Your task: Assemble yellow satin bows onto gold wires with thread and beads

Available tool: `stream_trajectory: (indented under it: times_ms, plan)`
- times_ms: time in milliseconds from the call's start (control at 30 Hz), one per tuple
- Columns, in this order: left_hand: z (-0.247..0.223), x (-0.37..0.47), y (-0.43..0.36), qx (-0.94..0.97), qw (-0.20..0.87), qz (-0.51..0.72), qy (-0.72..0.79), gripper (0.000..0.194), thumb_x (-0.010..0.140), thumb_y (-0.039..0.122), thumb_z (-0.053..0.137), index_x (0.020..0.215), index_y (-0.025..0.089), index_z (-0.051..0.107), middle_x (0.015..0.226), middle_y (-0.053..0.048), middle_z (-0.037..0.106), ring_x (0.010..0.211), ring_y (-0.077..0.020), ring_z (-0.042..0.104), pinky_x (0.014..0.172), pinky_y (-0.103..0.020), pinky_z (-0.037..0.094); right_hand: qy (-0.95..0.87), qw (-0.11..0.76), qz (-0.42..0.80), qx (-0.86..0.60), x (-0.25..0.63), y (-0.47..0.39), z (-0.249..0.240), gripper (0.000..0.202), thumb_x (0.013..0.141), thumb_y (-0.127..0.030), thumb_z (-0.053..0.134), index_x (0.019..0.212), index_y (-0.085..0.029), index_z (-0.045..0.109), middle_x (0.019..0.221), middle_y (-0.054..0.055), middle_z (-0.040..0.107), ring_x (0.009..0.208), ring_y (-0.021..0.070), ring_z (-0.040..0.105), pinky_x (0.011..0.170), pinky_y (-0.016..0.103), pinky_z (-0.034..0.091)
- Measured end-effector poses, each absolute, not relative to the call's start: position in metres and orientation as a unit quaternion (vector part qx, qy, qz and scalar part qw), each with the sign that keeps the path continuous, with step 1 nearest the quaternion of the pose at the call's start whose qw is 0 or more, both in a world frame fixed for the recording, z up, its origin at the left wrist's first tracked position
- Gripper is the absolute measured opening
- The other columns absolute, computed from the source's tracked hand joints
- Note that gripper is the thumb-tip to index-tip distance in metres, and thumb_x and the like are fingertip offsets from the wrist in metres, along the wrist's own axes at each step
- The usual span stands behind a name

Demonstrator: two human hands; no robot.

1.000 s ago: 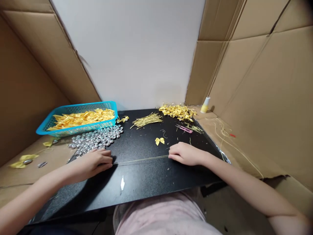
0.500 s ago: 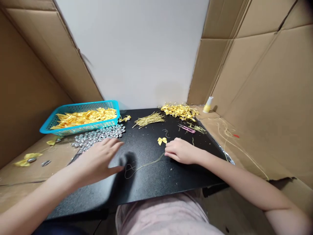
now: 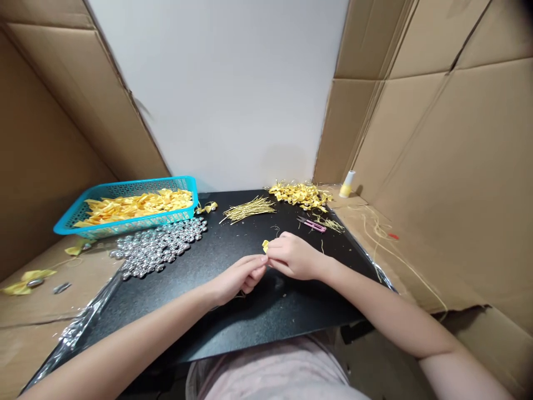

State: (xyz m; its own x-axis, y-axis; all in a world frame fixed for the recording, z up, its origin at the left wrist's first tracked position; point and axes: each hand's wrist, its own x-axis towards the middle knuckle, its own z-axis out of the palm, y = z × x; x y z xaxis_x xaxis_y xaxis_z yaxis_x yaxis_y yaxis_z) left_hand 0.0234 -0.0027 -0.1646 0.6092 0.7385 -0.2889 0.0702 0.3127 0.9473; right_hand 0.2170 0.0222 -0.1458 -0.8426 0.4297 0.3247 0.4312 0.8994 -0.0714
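Note:
My left hand (image 3: 245, 275) and my right hand (image 3: 293, 255) meet at their fingertips above the middle of the black tabletop. The fingers of both are closed in a pinch around a thin pale yellow thread, which is mostly hidden; a faint bit of the thread (image 3: 240, 294) shows below my left hand. Just beyond the fingertips a small yellow ribbon bow (image 3: 265, 245) is partly covered by my right hand. I cannot tell whether the fingers touch it.
A blue basket (image 3: 125, 228) of yellow bows stands at the left, with silver beads (image 3: 162, 244) before it. Gold twist ties (image 3: 250, 210), a heap of beaded bows (image 3: 300, 194) and pink thread snips (image 3: 312, 224) lie farther back. A thread cone (image 3: 347, 184) stands right. Cardboard walls flank the table.
My left hand has come from beside the beads to my right hand and closed. The loose thread loop on the table is now mostly hidden. The view has shifted slightly.

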Motion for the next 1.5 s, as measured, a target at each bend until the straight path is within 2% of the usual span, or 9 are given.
stream_trajectory:
  times_ms: [200, 367, 500, 700, 833, 1067, 1267, 1367, 1500]
  plan:
    - [-0.177, 0.016, -0.006, 0.554, 0.680, 0.300, 0.376, 0.036, 0.082, 0.051, 0.062, 0.079, 0.018, 0.049, 0.051, 0.011, 0.024, 0.046, -0.0061, 0.014, 0.041, -0.018, 0.012, -0.943, 0.243, 0.075, -0.215, 0.219, 0.023, -0.158, 0.029, 0.098, -0.026, 0.040, 0.080, -0.016, 0.061, 0.077, 0.003, 0.065, 0.073, 0.0142, 0.056, 0.073, 0.029, 0.034]
    - [-0.180, 0.017, -0.009, 0.562, 0.659, 0.336, 0.370, 0.038, 0.080, 0.054, 0.063, 0.079, 0.018, 0.050, 0.051, 0.011, 0.025, 0.044, -0.0054, 0.015, 0.041, -0.018, 0.012, -0.852, 0.399, 0.209, -0.268, 0.225, 0.024, -0.160, 0.028, 0.097, -0.031, 0.042, 0.082, -0.017, 0.061, 0.080, 0.003, 0.065, 0.074, 0.0141, 0.059, 0.073, 0.028, 0.041]
    - [-0.178, 0.016, -0.010, 0.565, 0.648, 0.351, 0.372, 0.040, 0.078, 0.054, 0.065, 0.076, 0.017, 0.050, 0.051, 0.010, 0.027, 0.045, -0.0051, 0.018, 0.042, -0.018, 0.014, -0.781, 0.496, 0.214, -0.313, 0.228, 0.024, -0.157, 0.027, 0.095, -0.035, 0.046, 0.082, -0.017, 0.060, 0.079, 0.004, 0.063, 0.074, 0.0157, 0.057, 0.070, 0.029, 0.044]
    - [-0.177, 0.015, -0.011, 0.555, 0.657, 0.355, 0.367, 0.039, 0.080, 0.054, 0.064, 0.077, 0.017, 0.051, 0.052, 0.010, 0.028, 0.045, -0.0052, 0.017, 0.043, -0.019, 0.013, -0.812, 0.464, 0.247, -0.254, 0.226, 0.021, -0.159, 0.021, 0.089, -0.036, 0.054, 0.085, -0.017, 0.062, 0.077, 0.004, 0.062, 0.070, 0.0147, 0.056, 0.068, 0.029, 0.046]
    - [-0.176, 0.014, -0.011, 0.550, 0.660, 0.360, 0.364, 0.038, 0.080, 0.054, 0.064, 0.077, 0.018, 0.051, 0.050, 0.011, 0.025, 0.046, -0.0058, 0.016, 0.043, -0.019, 0.012, -0.845, 0.437, 0.211, -0.224, 0.221, 0.020, -0.165, 0.016, 0.081, -0.033, 0.067, 0.084, -0.017, 0.065, 0.073, 0.002, 0.065, 0.068, 0.0147, 0.058, 0.073, 0.031, 0.046]
    - [-0.175, 0.015, -0.011, 0.536, 0.675, 0.362, 0.356, 0.039, 0.079, 0.052, 0.066, 0.075, 0.017, 0.051, 0.050, 0.011, 0.024, 0.046, -0.0058, 0.015, 0.044, -0.019, 0.012, -0.832, 0.472, 0.197, -0.216, 0.222, 0.020, -0.162, 0.017, 0.085, -0.028, 0.063, 0.072, -0.018, 0.066, 0.072, 0.004, 0.069, 0.069, 0.0149, 0.061, 0.073, 0.031, 0.047]
    - [-0.174, 0.014, -0.010, 0.535, 0.669, 0.364, 0.366, 0.040, 0.077, 0.053, 0.067, 0.074, 0.017, 0.050, 0.050, 0.010, 0.024, 0.047, -0.0059, 0.015, 0.044, -0.019, 0.012, -0.849, 0.436, 0.196, -0.225, 0.225, 0.021, -0.161, 0.017, 0.081, -0.033, 0.067, 0.088, -0.018, 0.067, 0.075, 0.003, 0.068, 0.067, 0.0149, 0.058, 0.076, 0.033, 0.046]
    - [-0.174, 0.014, -0.010, 0.538, 0.670, 0.358, 0.365, 0.040, 0.077, 0.053, 0.067, 0.073, 0.017, 0.050, 0.049, 0.011, 0.024, 0.046, -0.0058, 0.015, 0.044, -0.019, 0.013, -0.852, 0.433, 0.192, -0.224, 0.222, 0.021, -0.164, 0.015, 0.085, -0.032, 0.063, 0.080, -0.019, 0.066, 0.074, 0.004, 0.070, 0.072, 0.0161, 0.062, 0.081, 0.035, 0.045]
    - [-0.174, 0.014, -0.009, 0.537, 0.673, 0.357, 0.362, 0.040, 0.077, 0.053, 0.067, 0.074, 0.017, 0.051, 0.049, 0.011, 0.024, 0.046, -0.0057, 0.015, 0.044, -0.019, 0.013, -0.845, 0.453, 0.187, -0.213, 0.219, 0.021, -0.164, 0.020, 0.087, -0.030, 0.061, 0.072, -0.018, 0.065, 0.070, 0.004, 0.070, 0.070, 0.0160, 0.064, 0.080, 0.035, 0.046]
